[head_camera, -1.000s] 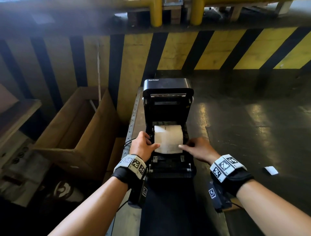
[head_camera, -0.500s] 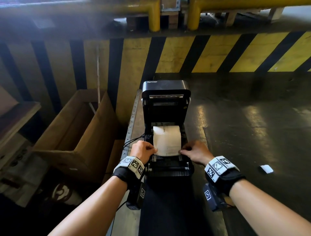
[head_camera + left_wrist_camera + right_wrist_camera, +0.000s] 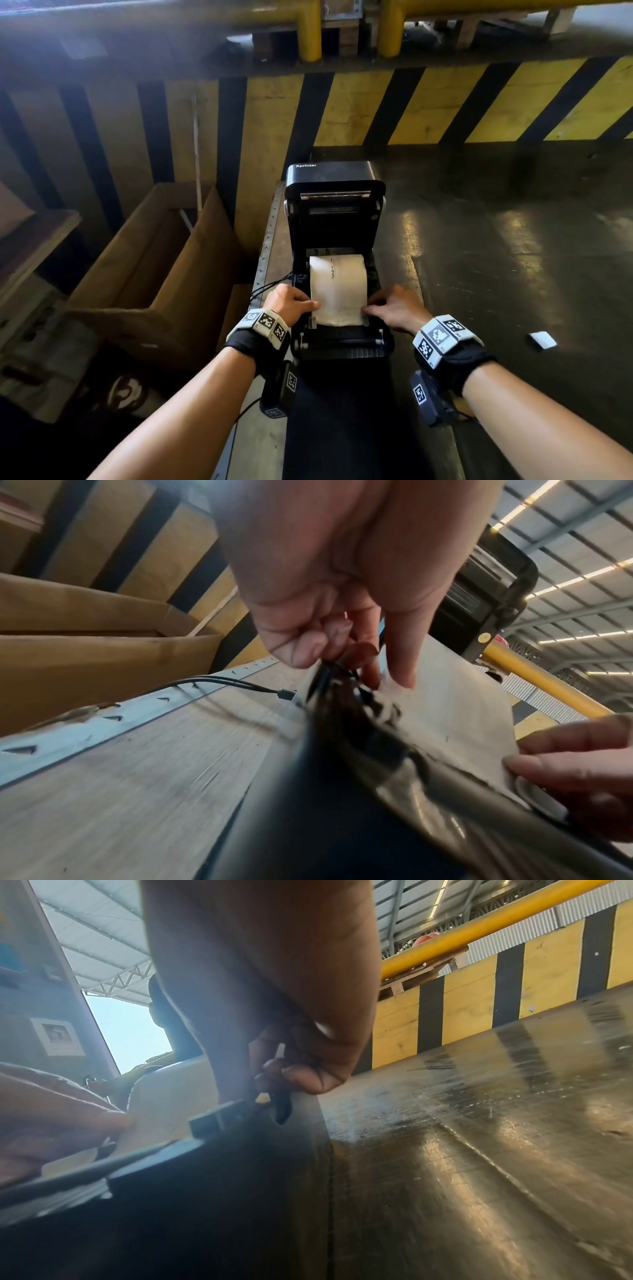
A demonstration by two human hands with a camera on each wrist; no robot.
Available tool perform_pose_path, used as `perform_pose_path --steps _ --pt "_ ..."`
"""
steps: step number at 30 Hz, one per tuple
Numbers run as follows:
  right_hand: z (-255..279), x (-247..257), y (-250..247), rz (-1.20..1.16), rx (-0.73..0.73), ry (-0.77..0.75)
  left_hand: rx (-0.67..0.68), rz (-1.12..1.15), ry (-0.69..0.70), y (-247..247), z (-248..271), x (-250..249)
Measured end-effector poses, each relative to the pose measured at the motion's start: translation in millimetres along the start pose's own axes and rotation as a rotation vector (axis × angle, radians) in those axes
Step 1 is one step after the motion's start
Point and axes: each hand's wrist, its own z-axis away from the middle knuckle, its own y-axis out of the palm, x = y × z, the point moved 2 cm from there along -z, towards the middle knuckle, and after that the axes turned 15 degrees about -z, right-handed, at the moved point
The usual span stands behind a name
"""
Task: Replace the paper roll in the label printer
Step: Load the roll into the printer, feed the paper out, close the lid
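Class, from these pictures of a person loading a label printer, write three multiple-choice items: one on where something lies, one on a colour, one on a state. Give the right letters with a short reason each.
1. Where is the cardboard box?
A. left of the printer
B. on top of the printer
C. right of the printer

2. What colours are the stripes on the wall behind the printer?
A. red and white
B. yellow and black
C. blue and green

3. How is the printer lid?
A. shut flat
C. taken off and laid on the floor
B. raised open

Answers:
1 A: the box stands beside the printer on the person's left.
2 B: yellow and black bands slant across the wall.
3 B: the lid stands upright, with the paper roll showing below it between the left hand and right hand.
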Motion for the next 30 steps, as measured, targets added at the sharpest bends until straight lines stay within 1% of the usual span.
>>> perform_pose_path --steps 3,9,11,14,17,19,21,23,26,28,30 --pt "-3 0 -1 -0.004 0.006 0.024 -0.02 -0.027 -0.002 2 0 -2" --pt "-5 0 0 -0.053 -0.02 0.022 0.076 -0.107 0.015 -3 -4 -4" --pt "-2 2 0 -0.027 0.002 0.011 0.085 -0.081 0.002 -5 -5 -3" --pt "-2 3 -2 0.033 0.039 -0.007 0.097 0.028 -0.047 -5 -5 -1" --pt "-6 3 -3 0.02 0.053 0.016 0.051 0.054 -0.059 0 -4 -1" --pt "-7 3 -3 -0.024 0.04 0.04 0.036 0.027 -0.047 1 -2 -2" --pt "-6 1 -2 -0.051 0.012 0.041 0.076 -0.036 -0.034 -1 -2 -5" --pt "-6 0 -1 -0.025 0.006 0.023 0.114 -0.097 -0.031 -5 -4 -7" --pt "-6 -1 -1 0.029 0.032 0.011 0.127 -0.189 -0.014 -9 -4 -13" --pt "-6 -2 0 0.053 0.034 -0.001 0.092 -0.259 -0.001 -11 2 -16" --pt "-3 -4 -1 0.044 -0.013 -0.036 -0.036 -0.295 0.02 -16 11 -17"
